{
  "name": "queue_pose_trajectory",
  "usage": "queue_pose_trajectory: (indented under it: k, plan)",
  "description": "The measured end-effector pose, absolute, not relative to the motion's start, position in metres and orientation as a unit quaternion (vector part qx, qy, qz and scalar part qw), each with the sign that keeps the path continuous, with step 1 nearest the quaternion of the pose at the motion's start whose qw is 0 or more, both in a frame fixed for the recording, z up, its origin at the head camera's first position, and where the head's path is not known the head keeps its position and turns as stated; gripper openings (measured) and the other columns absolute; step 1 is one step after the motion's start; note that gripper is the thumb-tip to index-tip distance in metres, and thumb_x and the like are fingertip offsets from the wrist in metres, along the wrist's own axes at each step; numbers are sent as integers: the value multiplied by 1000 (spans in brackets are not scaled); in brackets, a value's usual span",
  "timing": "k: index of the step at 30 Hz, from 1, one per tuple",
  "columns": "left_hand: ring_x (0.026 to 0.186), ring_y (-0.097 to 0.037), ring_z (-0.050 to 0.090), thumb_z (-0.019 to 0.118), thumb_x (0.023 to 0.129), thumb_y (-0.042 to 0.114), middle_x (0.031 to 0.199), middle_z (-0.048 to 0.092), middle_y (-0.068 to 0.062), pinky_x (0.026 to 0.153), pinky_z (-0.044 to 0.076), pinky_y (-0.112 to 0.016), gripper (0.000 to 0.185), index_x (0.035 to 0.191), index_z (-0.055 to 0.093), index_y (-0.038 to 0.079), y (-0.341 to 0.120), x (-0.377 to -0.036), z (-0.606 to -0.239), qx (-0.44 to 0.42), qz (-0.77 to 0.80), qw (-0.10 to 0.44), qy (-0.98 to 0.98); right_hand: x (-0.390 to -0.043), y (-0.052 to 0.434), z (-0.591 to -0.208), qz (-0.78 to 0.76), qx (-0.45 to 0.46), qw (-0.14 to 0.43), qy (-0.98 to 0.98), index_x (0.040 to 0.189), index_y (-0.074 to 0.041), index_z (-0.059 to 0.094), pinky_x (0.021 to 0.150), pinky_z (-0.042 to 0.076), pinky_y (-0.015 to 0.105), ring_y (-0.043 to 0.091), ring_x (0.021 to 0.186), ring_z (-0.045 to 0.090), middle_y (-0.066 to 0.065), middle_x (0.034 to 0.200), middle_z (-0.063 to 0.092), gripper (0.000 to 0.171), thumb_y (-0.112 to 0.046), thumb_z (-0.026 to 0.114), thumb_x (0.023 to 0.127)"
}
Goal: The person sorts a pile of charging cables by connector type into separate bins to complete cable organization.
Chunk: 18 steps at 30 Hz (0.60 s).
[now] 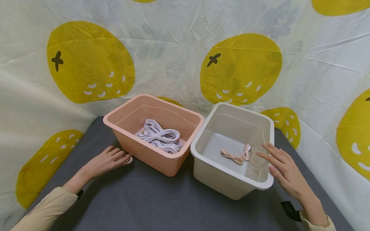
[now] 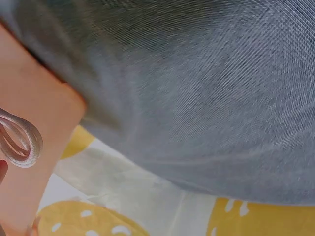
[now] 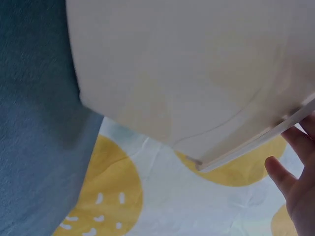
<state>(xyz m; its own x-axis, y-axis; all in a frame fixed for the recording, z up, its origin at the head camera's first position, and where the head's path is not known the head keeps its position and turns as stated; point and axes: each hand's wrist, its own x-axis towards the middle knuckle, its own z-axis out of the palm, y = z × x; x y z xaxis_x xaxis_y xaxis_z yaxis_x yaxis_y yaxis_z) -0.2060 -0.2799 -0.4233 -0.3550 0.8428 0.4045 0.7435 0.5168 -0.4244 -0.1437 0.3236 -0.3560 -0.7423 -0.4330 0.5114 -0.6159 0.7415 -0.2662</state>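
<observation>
Coiled cable (image 1: pixel 128 159) — pale, small, lying on the grey mat (image 1: pixel 150 199) against the near left wall of the pink bin (image 1: pixel 173 165), under the fingertips of the left hand (image 1: pixel 105 162). Left hand flat on the mat, palm down, fingers loosely bent over the coil; whether pinching it or merely resting on it cannot be told. In the left wrist view the same coil (image 2: pixel 19 140) seen as looped strands against the pink bin wall (image 2: pixel 39 108).

Inside the pink bin, a heap of white cables (image 1: pixel 162 138). Just beside it to the right, rims nearly touching, a white bin (image 1: pixel 231 183) with one pinkish-gold cable (image 1: pixel 237 155) on its floor.

Right hand (image 1: pixel 284 170) spread wide over the near right corner of the white bin — fingers straight, holding nothing. Right wrist view: white bin wall (image 3: pixel 187 73), fingers (image 3: pixel 283 174) just beside the rim.

Behind everything, a cream cloth with yellow fruit prints (image 1: pixel 240 67).
</observation>
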Motion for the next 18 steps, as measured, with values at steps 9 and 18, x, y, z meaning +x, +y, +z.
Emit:
queue_pose_trajectory:
  k: [9, 18]
  plan:
    - [89, -18, 51, 2, 99, 19, 97, 57, -4, 79, 39, -41, 55, 120, 52, 14, -271, -183, -385, -456, 127, 321, -820, -150, 331, -358, 198, 285, 217, -913, 126, -17, 52, 112, -1, 29, 17, 139, 14, 8, 145, 30, 38, -18, 45, 89]
    - [82, -20, 52, 9, 99, 30, 93, 57, -5, 81, 38, -42, 52, 121, 54, 15, -261, -161, -343, -434, 112, 356, -820, -153, 333, -360, 201, 278, 208, -916, 127, -17, 51, 113, -2, 34, 17, 139, 13, 4, 147, 27, 40, -14, 46, 88]
